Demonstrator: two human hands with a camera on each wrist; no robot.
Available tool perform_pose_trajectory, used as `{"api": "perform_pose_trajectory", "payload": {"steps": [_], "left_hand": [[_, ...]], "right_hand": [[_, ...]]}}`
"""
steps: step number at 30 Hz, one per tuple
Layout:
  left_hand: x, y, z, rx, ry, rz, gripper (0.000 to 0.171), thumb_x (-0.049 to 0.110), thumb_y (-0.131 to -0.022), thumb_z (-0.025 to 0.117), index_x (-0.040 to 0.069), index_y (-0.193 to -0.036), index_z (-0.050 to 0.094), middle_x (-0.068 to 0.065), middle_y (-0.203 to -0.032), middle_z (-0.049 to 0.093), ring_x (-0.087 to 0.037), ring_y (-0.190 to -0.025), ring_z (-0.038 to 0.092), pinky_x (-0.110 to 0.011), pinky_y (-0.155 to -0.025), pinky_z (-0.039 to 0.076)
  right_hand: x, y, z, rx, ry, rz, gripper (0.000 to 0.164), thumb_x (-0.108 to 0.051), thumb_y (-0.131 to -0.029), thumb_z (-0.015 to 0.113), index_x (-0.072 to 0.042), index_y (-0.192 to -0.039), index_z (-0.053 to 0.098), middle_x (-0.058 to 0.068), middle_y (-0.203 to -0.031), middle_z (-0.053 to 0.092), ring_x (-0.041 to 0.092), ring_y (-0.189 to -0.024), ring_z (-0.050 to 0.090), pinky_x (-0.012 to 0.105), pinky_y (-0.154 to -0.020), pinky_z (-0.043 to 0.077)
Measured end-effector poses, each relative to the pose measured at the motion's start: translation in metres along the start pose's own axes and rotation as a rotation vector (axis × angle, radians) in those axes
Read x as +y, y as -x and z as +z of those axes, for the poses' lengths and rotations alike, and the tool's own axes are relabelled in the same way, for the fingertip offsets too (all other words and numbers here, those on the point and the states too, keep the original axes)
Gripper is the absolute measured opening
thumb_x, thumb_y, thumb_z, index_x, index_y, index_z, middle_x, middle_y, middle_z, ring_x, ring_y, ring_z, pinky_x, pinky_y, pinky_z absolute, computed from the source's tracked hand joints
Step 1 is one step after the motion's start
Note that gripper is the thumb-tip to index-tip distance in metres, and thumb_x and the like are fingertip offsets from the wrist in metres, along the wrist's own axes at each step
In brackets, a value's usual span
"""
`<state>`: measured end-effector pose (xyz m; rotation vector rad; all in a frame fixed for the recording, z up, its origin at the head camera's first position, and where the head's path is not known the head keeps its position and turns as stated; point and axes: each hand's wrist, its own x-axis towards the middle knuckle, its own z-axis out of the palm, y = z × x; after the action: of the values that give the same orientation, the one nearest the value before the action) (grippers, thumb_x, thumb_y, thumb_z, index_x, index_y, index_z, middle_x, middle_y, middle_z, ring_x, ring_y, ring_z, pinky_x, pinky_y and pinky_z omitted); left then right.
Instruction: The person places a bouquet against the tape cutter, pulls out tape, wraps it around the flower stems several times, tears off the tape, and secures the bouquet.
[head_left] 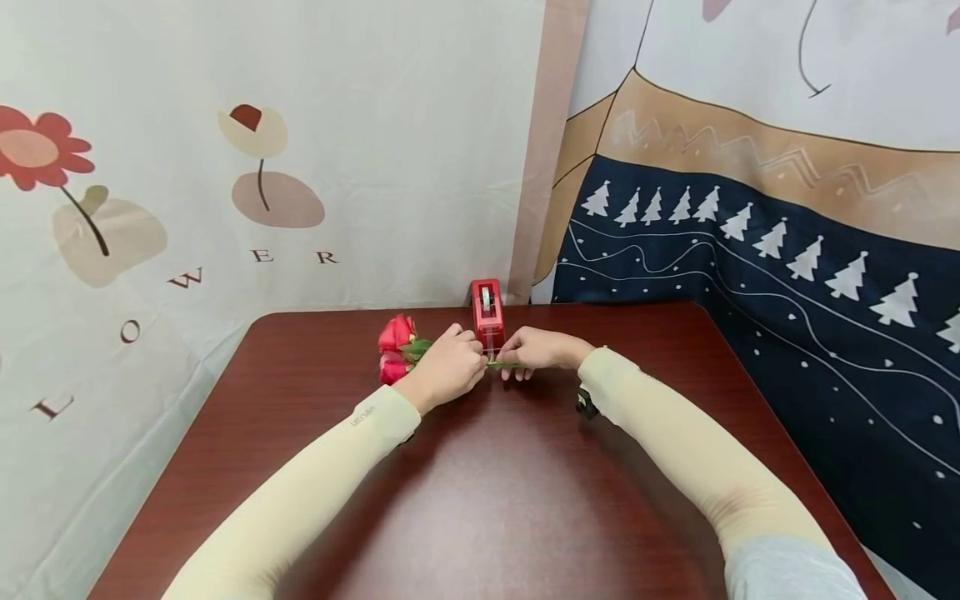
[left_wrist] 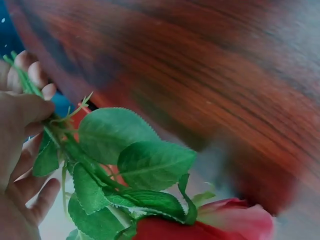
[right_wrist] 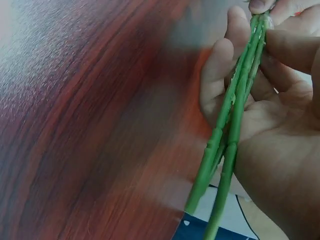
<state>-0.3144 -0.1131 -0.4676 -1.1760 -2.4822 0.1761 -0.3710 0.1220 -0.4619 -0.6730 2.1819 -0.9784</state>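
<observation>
Artificial red roses (head_left: 397, 334) with green leaves lie sideways beyond my left hand (head_left: 448, 367), blooms to the left. That hand pinches the bundled green stems just below the leaves (left_wrist: 117, 132). Close on its right, my right hand (head_left: 538, 347) holds the lower stems (right_wrist: 235, 115) between thumb and fingers, their cut ends pointing past the palm. Where the fingertips of both hands meet, a bit of clear tape (right_wrist: 270, 22) shows against the stems. A red tape dispenser (head_left: 487, 308) stands directly behind the hands, its front partly overlapped by them.
The dark red-brown wooden table (head_left: 480, 492) has its back edge just behind the dispenser. A pale curtain (head_left: 405, 150) with flower prints hangs behind and to the left. To the right hangs a navy cloth (head_left: 750, 275) with white trees.
</observation>
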Motion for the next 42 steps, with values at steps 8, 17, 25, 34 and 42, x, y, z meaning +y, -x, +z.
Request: {"api": "perform_pose_trajectory", "payload": {"steps": [8,17,25,34,42], "left_hand": [[0.005,0.0,-0.001,0.048,-0.059,-0.011,0.023,0.021,-0.101,0.075,0.014,-0.079,0.079,-0.002,-0.088,0.079,-0.026,-0.092,0.065,-0.04,-0.087,0.044],[0.006,-0.004,-0.009,-0.062,0.065,-0.101,0.019,0.022,-0.104,0.074,0.015,-0.09,0.084,-0.003,-0.095,0.081,-0.027,-0.096,0.066,-0.042,-0.088,0.047],[-0.001,-0.014,-0.019,-0.166,0.18,-0.182,0.012,0.027,-0.103,0.079,0.02,-0.102,0.088,-0.001,-0.102,0.084,-0.028,-0.102,0.068,-0.045,-0.092,0.046],[-0.01,-0.021,-0.016,-0.351,0.316,-0.274,0.014,0.028,-0.105,0.077,0.021,-0.109,0.088,0.003,-0.099,0.085,-0.022,-0.099,0.074,-0.046,-0.093,0.041],[-0.007,-0.02,-0.015,-0.244,0.116,-0.146,0.015,0.03,-0.103,0.079,0.018,-0.097,0.086,-0.001,-0.095,0.083,-0.024,-0.099,0.074,-0.044,-0.092,0.046]], "right_hand": [[-0.001,0.004,0.006,0.096,-0.007,-0.003,0.024,-0.021,-0.112,0.064,-0.005,-0.113,0.083,0.007,-0.088,0.077,0.013,-0.074,0.065,0.027,-0.07,0.056],[0.004,0.005,0.014,0.216,0.149,-0.077,0.021,-0.018,-0.111,0.068,-0.007,-0.113,0.085,0.006,-0.084,0.075,0.012,-0.073,0.062,0.026,-0.071,0.053],[0.008,0.008,0.021,0.326,0.279,-0.174,0.02,-0.015,-0.108,0.072,-0.009,-0.121,0.085,0.006,-0.094,0.08,0.013,-0.08,0.066,0.028,-0.076,0.058],[0.014,0.009,0.03,0.411,0.451,-0.315,0.026,-0.012,-0.107,0.072,-0.007,-0.131,0.081,0.006,-0.112,0.081,0.012,-0.092,0.068,0.034,-0.091,0.064],[0.007,0.009,0.024,0.36,0.433,-0.229,0.025,-0.017,-0.11,0.069,-0.008,-0.129,0.082,0.008,-0.11,0.083,0.014,-0.092,0.07,0.037,-0.093,0.063]]}}
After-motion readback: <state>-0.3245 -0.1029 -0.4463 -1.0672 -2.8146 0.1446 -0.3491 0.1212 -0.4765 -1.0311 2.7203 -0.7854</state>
